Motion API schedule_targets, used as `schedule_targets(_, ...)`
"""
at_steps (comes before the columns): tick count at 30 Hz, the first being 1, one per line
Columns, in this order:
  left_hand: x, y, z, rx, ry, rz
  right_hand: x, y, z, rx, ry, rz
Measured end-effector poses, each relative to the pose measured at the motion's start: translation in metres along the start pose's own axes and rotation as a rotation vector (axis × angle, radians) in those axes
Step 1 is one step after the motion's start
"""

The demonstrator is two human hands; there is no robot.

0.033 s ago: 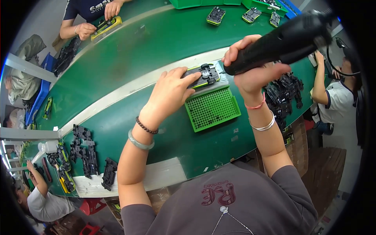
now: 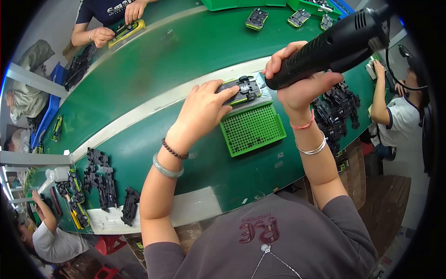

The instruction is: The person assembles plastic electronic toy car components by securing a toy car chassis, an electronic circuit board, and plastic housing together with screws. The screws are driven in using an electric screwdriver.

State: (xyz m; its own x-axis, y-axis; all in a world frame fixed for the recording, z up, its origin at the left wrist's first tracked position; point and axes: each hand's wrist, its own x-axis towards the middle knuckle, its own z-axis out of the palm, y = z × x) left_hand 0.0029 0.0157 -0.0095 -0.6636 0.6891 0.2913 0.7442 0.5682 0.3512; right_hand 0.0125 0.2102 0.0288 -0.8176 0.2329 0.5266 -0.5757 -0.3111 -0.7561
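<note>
An upside-down toy car (image 2: 245, 89), black underneath with yellow-green edges, lies on the white strip in front of me. My left hand (image 2: 204, 103) holds it down, its thumb and fingers laid over the car's left end. In my right hand (image 2: 297, 81) is a large black electric screwdriver (image 2: 325, 46), gripped around its body and tilted up to the right. Its lower end is near the car's right end; whether the bit touches the car I cannot tell. Just below the car sits a green perforated tray (image 2: 253, 130) with small dark pieces in its holes.
Black chassis parts are piled at the right (image 2: 337, 111), with more at the left (image 2: 100, 179). Several upturned toy cars (image 2: 256, 19) rest at the far side. A cable (image 2: 395, 76) hangs behind the screwdriver. Co-workers (image 2: 107, 23) sit across and at both sides.
The upper end of the screwdriver has swung slightly left and up in my right hand. My left hand and the toy car look the same.
</note>
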Motion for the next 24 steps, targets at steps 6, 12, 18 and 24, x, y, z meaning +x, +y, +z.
schedule_targets(6, 0.004, -0.003, -0.002, -0.074, 0.048, -0.006, -0.047, -0.002, 0.009, 0.008, -0.03, 0.194)
schedule_targets(12, 0.004, -0.008, 0.001, -0.079, 0.026, 0.003, -0.074, 0.008, 0.005, -0.024, -0.056, 0.28)
schedule_targets(18, 0.003, -0.007, 0.001, -0.08, 0.019, -0.005, -0.079, 0.01, 0.002, -0.095, -0.077, 0.279)
schedule_targets(24, 0.002, -0.007, 0.001, -0.081, 0.013, -0.016, -0.083, 0.014, 0.002, -0.06, -0.083, 0.28)
